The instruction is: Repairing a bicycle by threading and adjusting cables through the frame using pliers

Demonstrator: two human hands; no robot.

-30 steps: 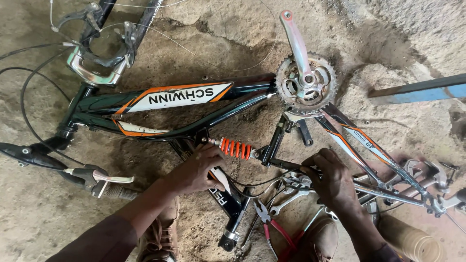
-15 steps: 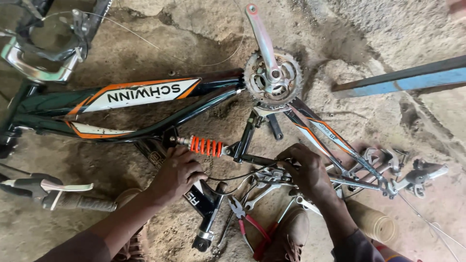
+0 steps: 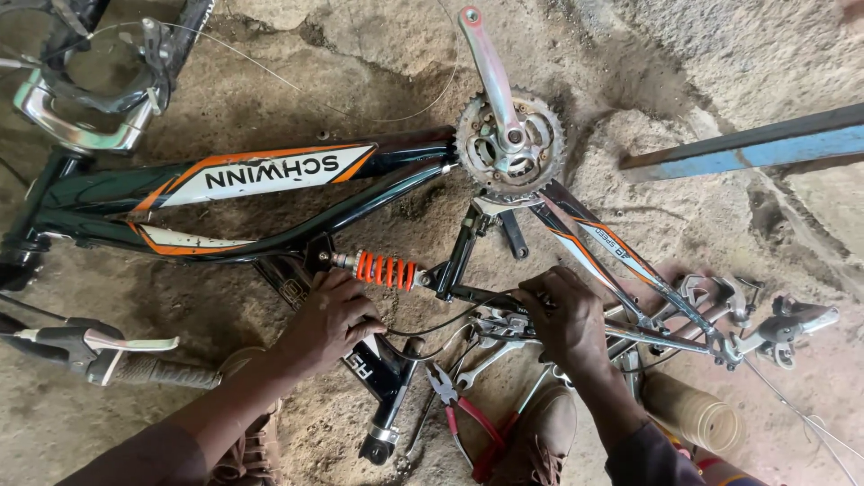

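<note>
Little has moved: both hands stay put, view shifted slightly. Left hand (image 3: pixel 328 319) fingers curled on the frame (image 3: pixel 297 236) beside the orange spring (image 3: pixel 385 270), mid-frame. Right hand (image 3: pixel 567 315) fingers closed around the brake (image 3: pixel 504 324) and cable on the rear stay. Looks like brake fitting; next move needs pliers (image 3: pixel 463 405), lying on the floor lower centre.

The bicycle frame (image 3: pixel 297 229) is metal under glossy dark green paint with orange and white panels, scuffed in places. The chainring (image 3: pixel 510 144) and crank arm (image 3: pixel 486 63) are bare metal, dull and rust-speckled. The shock spring (image 3: pixel 385 270) is coated in bright orange. The pliers (image 3: pixel 463 405) have red plastic-covered handles. The handlebar grip (image 3: pixel 166 372) looks like matt grey rubber. The ground (image 3: pixel 648 225) is rough, dusty earth and concrete.
</note>
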